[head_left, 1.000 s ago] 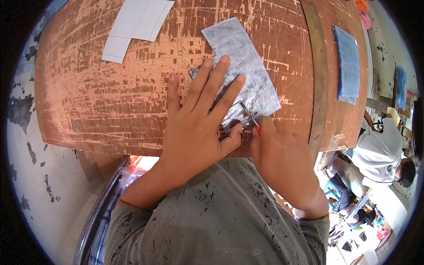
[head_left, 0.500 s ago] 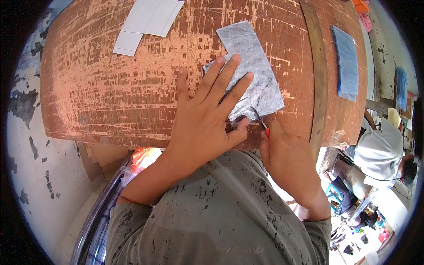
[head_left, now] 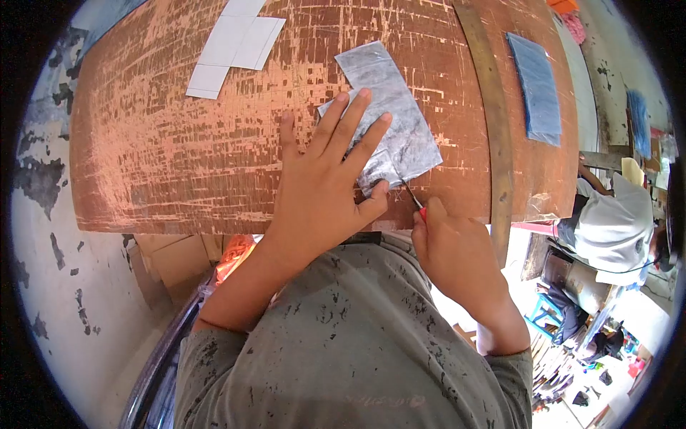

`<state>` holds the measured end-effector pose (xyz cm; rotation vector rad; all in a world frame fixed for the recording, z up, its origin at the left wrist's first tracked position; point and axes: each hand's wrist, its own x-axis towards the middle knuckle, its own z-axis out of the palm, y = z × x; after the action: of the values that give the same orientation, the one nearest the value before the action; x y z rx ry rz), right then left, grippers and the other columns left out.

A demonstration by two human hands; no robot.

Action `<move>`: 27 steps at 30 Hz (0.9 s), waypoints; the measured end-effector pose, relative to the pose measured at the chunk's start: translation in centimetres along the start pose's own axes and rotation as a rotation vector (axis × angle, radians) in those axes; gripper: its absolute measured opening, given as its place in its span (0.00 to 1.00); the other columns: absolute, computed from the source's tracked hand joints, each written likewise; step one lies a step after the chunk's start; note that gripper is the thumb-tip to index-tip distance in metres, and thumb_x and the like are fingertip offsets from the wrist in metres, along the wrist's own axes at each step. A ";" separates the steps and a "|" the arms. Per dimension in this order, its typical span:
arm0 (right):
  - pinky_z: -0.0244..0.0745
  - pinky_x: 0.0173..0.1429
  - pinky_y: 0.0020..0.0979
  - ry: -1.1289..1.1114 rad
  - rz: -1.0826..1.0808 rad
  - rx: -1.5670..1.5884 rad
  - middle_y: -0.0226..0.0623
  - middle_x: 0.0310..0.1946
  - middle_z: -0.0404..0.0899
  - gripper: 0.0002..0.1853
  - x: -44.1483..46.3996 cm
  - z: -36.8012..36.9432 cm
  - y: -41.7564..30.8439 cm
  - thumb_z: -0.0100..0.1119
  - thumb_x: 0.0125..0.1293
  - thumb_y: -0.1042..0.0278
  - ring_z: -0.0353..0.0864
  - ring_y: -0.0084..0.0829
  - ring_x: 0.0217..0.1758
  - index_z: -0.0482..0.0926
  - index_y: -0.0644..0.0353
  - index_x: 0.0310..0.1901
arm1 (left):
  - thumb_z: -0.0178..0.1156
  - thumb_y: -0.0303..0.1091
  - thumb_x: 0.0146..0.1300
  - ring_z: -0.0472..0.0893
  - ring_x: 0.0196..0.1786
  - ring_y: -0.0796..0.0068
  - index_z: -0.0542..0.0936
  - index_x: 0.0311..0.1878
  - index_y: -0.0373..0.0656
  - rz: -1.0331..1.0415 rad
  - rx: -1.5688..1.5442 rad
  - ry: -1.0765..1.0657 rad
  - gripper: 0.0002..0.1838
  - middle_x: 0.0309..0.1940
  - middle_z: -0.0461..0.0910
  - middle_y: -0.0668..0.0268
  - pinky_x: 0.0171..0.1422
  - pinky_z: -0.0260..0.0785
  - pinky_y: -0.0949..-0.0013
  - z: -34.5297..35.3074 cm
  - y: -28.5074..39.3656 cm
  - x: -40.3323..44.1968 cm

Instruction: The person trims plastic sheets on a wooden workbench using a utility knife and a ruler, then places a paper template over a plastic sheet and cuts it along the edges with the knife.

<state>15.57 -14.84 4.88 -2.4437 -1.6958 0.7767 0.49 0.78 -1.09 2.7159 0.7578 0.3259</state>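
A grey, smudged plastic-looking sheet (head_left: 400,107) lies on the scratched brown board in front of me. My left hand (head_left: 318,164) rests flat on its left part, fingers spread, pressing it down. In my right hand (head_left: 457,239) is a thin-bladed knife (head_left: 422,212) with a red handle; the fingers are wrapped round it and cover most of the handle. The blade's tip touches the sheet close to its near edge, just right of my left thumb.
White paper pieces with drawn lines (head_left: 232,46) lie at the far left of the board (head_left: 171,157). A long flat metal strip (head_left: 489,107) crosses the right side, with a stack of blue sheets (head_left: 534,89) beyond it. Another person (head_left: 614,222) is at the right.
The view has shifted slightly, so the board's contents appear further left. Over the sheet, the knife tip has moved a little toward the near edge. My left hand stays on the sheet.
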 end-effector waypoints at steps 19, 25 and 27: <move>0.79 0.36 0.60 0.118 -0.065 0.145 0.56 0.21 0.82 0.12 2.8 -0.6 -0.1 0.56 0.83 0.62 0.86 0.62 0.28 0.76 0.63 0.44 | 0.64 0.52 0.66 0.56 0.91 0.53 0.69 0.86 0.57 -0.021 -0.033 -0.057 0.44 0.91 0.56 0.59 0.88 0.34 0.22 -0.8 0.0 0.3; 0.79 0.34 0.58 0.075 -0.061 0.110 0.54 0.21 0.83 0.12 3.1 -0.8 -0.1 0.57 0.82 0.62 0.87 0.60 0.27 0.76 0.63 0.43 | 0.65 0.52 0.64 0.55 0.91 0.54 0.70 0.85 0.56 -0.023 -0.044 -0.071 0.44 0.91 0.57 0.59 0.88 0.34 0.22 -0.9 -0.1 0.4; 0.80 0.34 0.58 0.079 -0.062 0.104 0.54 0.21 0.83 0.12 3.1 -0.9 -0.1 0.57 0.82 0.62 0.87 0.59 0.26 0.76 0.63 0.43 | 0.65 0.52 0.64 0.55 0.91 0.54 0.70 0.85 0.56 -0.025 -0.049 -0.079 0.45 0.91 0.57 0.59 0.88 0.34 0.22 -0.9 0.0 0.4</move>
<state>16.67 -11.83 4.54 -2.3105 -1.6506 0.7318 0.53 1.20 -0.23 2.6542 0.7517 0.2262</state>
